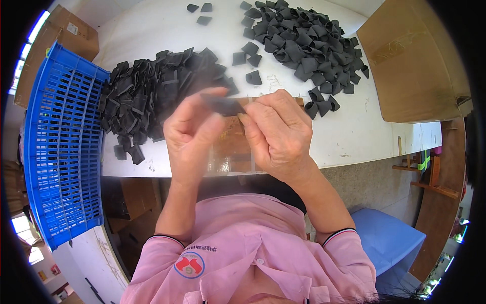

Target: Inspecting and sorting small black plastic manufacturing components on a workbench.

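A small dark grey piece of foam-like fabric (223,105), blurred by motion, is held up over the near part of the table. My right hand (281,134) pinches its right end between thumb and fingers. My left hand (188,131) curves loosely around the left end, its index finger behind the piece and its thumb lower, in front; this hand is partly smeared. Behind my left hand spreads a heap of flatter dark pieces (152,91) with visible edges. Farther right lies another heap of similar pieces, curled into open, sleeve-like shapes (309,45).
A blue plastic basket (66,142) stands tilted at the left edge. Cardboard boxes (415,61) flank the white table (349,144) at right and far left. A brown board (230,144) lies under my hands. A blue stool-like block (387,235) sits below right.
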Tool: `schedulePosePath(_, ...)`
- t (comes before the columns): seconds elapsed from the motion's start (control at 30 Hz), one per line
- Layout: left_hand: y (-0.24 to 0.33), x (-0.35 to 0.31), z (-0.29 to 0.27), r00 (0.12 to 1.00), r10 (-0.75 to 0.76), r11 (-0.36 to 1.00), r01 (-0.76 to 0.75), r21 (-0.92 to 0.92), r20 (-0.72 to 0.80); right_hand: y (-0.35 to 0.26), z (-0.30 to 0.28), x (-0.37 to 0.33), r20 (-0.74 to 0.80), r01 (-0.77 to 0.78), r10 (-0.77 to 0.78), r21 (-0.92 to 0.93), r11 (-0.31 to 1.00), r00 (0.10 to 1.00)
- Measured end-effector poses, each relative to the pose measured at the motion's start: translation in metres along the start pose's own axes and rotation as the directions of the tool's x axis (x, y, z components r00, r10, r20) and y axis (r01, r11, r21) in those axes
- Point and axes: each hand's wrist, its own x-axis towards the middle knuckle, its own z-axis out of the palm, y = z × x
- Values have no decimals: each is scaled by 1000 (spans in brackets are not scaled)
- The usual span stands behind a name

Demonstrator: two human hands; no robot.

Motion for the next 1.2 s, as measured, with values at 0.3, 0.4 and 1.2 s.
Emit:
schedulePosePath(0.3,10,7,-20,937,-338,941,339,2,90,-2,2,4,75,-49,49,5,999,996)
schedulePosePath(0.4,3,2,-22,900,-403,863,435,-257,168,-2,0,6,76,-45,45,0,999,996)
schedulePosePath(1.2,-31,-58,-75,873,-463,830,487,271,-153,-26,20,-72,470,-761,610,260,595,638)
